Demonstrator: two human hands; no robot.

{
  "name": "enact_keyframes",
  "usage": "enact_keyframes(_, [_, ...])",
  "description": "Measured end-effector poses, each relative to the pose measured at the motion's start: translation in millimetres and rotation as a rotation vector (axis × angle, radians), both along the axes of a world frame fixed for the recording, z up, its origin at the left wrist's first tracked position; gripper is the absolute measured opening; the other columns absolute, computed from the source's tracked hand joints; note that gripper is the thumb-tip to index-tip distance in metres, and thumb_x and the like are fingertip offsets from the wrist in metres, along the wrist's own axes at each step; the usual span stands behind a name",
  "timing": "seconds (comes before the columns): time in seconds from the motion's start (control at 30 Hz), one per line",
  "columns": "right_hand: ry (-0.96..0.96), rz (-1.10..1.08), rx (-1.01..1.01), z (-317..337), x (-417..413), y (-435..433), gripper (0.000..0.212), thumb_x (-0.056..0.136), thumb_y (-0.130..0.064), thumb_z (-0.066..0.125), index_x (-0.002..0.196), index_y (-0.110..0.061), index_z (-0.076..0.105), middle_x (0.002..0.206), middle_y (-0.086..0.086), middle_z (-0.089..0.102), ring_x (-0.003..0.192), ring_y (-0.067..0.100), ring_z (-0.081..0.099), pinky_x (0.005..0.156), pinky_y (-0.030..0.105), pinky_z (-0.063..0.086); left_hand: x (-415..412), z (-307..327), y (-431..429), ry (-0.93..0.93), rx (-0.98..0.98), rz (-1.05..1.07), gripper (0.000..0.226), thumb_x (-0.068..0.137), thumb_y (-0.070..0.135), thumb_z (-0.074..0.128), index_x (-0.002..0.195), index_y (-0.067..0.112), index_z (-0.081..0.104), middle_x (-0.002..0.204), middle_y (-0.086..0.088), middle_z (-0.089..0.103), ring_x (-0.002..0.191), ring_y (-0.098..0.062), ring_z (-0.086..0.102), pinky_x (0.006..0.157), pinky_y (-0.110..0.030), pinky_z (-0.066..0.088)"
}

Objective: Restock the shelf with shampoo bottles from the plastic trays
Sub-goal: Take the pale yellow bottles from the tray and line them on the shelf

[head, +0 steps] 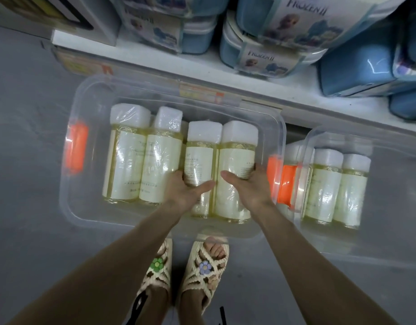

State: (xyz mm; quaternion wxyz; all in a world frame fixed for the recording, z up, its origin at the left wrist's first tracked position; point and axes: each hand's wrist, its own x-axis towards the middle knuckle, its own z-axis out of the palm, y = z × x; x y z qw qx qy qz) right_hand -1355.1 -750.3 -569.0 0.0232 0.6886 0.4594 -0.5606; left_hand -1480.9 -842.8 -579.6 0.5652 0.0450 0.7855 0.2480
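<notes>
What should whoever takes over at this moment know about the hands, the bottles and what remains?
Hands: left hand grips the third bottle from the left in the near tray; right hand grips the fourth bottle beside it.
That tray also holds two other bottles; the second tray to the right holds more.
Done: no shampoo bottle shows on the shelf, which carries blue packs.
Left: lift both bottles out, shelve them, then the rest.

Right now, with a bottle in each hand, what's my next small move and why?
Probably lift both straight up. Your left hand grips one shampoo bottle and your right hand its neighbour, both low inside the clear tray, so they must clear its wall before going to the shelf.
</notes>
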Motion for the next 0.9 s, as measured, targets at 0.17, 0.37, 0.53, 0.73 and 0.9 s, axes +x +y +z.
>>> enact_keyframes(0.17, [0.111,-0.069,-0.03,45,4,-5,0.046,0.073,-0.018,0.082,0.109,-0.018,0.054,0.099,-0.004,0.068,0.085,0.009,0.067,0.078,0.027,0.057,-15,40,-8,-0.023,0.026,0.0,0.051,0.062,0.035,0.087,0.103,0.018,0.061,0.093,0.005,0.069,0.084,-0.012,0.067,0.074,-0.029,0.056])
enact_keyframes(0.37, [0.222,-0.083,-0.12,140,-3,-19,0.05,0.069,-0.016,0.085,0.111,-0.019,0.058,0.094,-0.01,0.07,0.074,-0.001,0.068,0.056,0.011,0.051,-44,137,-28,-0.129,0.054,0.053,0.055,0.065,0.032,0.085,0.11,0.018,0.057,0.098,0.005,0.068,0.086,-0.01,0.066,0.068,-0.022,0.051])
enact_keyframes(0.53, [0.305,-0.022,-0.174,237,-12,-26,0.043,0.067,-0.016,0.085,0.105,-0.019,0.066,0.093,-0.005,0.075,0.082,0.009,0.072,0.068,0.021,0.056,-58,242,-49,-0.217,0.122,0.11,0.05,0.069,0.019,0.082,0.112,0.015,0.057,0.101,-0.002,0.071,0.088,-0.017,0.07,0.07,-0.026,0.053])
enact_keyframes(0.73, [0.441,-0.015,-0.16,371,-20,-22,0.062,0.059,-0.018,0.087,0.116,-0.015,0.061,0.103,0.003,0.074,0.096,0.021,0.071,0.087,0.042,0.055,-68,381,-51,-0.266,0.283,0.116,0.038,0.071,0.011,0.08,0.102,0.022,0.061,0.106,-0.005,0.072,0.097,-0.02,0.069,0.089,-0.039,0.053])
enact_keyframes(0.9, [0.57,0.042,-0.019,497,-27,-8,0.057,0.064,-0.01,0.082,0.116,-0.012,0.059,0.098,0.002,0.075,0.091,0.02,0.071,0.079,0.036,0.057,-73,503,-41,-0.15,0.462,0.101,0.056,0.061,0.017,0.085,0.111,0.018,0.06,0.103,-0.003,0.072,0.096,-0.021,0.069,0.084,-0.038,0.055])
